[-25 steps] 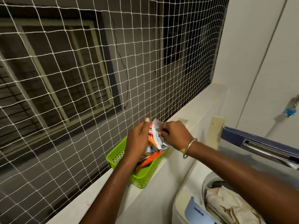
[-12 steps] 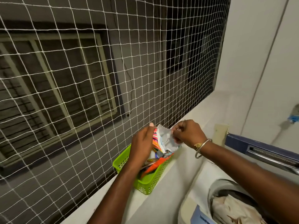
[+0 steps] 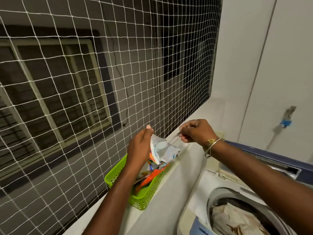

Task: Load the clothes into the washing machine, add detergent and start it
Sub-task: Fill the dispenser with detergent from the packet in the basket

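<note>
2 hands (image 3: 139,150) (image 3: 197,131), 1 grn basket (image 3: 147,198), 1 deterg. pouch (image 3: 163,150), 1 washer (image 3: 202,187).

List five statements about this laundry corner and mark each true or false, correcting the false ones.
1. The lime-green perforated plastic basket stands on the white ledge beside the netting. True.
2. The washing machine's round drum is empty. False: crumpled beige clothes lie in it.
3. The left hand holds the crumpled white printed detergent packet in the basket. True.
4. The right hand has a bare wrist. False: it wears a metal bangle.
5. The right hand pinches a thin strand stretched from the packet's top. True.
</note>
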### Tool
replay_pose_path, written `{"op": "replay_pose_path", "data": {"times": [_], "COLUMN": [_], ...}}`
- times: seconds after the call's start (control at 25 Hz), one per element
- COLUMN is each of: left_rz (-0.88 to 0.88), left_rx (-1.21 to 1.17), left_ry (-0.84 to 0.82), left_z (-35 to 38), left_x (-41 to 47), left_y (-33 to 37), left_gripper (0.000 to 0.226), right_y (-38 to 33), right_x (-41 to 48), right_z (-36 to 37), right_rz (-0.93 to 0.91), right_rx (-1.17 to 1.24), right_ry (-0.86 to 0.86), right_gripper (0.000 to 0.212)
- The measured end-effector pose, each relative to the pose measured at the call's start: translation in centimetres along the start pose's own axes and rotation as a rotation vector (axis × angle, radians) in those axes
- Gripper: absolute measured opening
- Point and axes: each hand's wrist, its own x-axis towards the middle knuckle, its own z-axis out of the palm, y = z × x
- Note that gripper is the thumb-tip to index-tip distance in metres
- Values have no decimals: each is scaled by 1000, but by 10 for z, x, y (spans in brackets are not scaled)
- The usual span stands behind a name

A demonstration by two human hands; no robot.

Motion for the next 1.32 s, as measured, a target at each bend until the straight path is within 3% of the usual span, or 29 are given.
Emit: {"op": "replay_pose_path", "data": {"times": [0.56,0.8,1.08,1.32], "left_rz": [-86,-121,-170,-130], "left_rx": [-117,-127,-186,-164], "left_ry": [19,60,137,166], "left_z": [9,10,10,10], "left_x": [22,28,27,22], "left_y": [-5,-13,-23,-9], "left_gripper": [51,52,47,58], "right_y": [-5,34,67,104], "right_x": [78,135,186,192], "right_z": [-55,-56,-60,-58], "right_rz": [119,229,236,58], "right_rx": [63,-158,-587,-540], "right_ry": [88,126,-110,-22], "right_gripper": [9,15,15,10]}}
